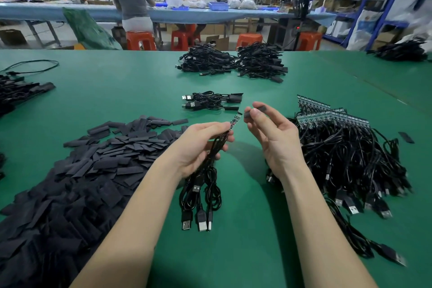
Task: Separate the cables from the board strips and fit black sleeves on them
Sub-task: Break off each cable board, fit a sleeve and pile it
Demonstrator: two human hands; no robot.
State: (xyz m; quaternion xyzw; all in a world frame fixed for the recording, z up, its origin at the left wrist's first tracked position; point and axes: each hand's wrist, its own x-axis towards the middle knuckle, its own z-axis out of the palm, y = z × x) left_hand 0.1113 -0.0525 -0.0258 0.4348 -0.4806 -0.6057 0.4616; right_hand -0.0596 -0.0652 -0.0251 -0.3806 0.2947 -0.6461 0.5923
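My left hand grips a small bunch of black USB cables; their plugs hang below the hand. One cable's small circuit board end sticks up past my thumb. My right hand pinches a black sleeve between thumb and fingers, a short gap to the right of that board end. A big heap of flat black sleeves lies at the left. At the right, board strips with many attached cables lie in a pile.
A few sleeved cables lie just beyond my hands on the green table. Larger finished piles sit further back, others at far right and far left. Two people work at a blue bench behind.
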